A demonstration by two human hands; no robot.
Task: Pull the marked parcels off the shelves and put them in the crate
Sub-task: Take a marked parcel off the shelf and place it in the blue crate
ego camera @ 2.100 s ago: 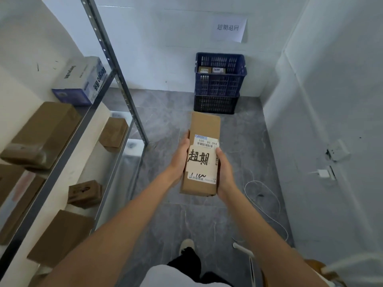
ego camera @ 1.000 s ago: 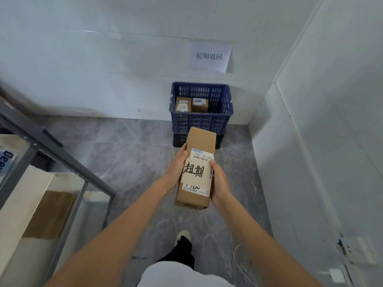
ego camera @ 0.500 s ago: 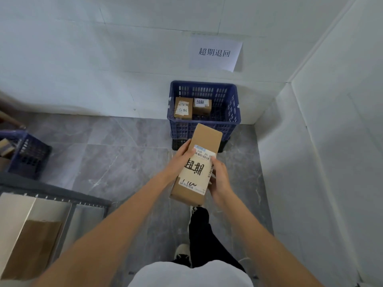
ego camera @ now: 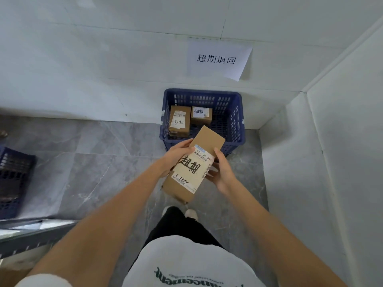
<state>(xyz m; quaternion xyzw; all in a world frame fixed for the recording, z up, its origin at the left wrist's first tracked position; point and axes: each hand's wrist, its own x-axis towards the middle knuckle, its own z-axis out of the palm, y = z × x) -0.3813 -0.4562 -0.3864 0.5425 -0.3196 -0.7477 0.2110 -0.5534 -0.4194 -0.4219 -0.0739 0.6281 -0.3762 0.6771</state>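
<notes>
I hold a long brown cardboard parcel (ego camera: pixel 193 164) with a white label marked in black handwriting. My left hand (ego camera: pixel 176 157) grips its left side and my right hand (ego camera: pixel 220 172) its right side. The parcel is tilted, its far end over the near rim of the blue plastic crate (ego camera: pixel 236 121). The crate stands on the floor against the white wall. Inside it lie two smaller brown marked parcels: one (ego camera: pixel 179 121) at the left and another (ego camera: pixel 201 115) beside it.
A paper sign (ego camera: pixel 217 59) is stuck on the wall above the crate. A second dark blue crate (ego camera: pixel 12 179) stands at the far left. A grey metal shelf edge (ego camera: pixel 35 230) crosses the lower left. A white wall closes the right side.
I have walked away from the shelves toward the blue crate, which is now much closer. The parcel has tilted to the right and its far end has reached the crate's near rim.
</notes>
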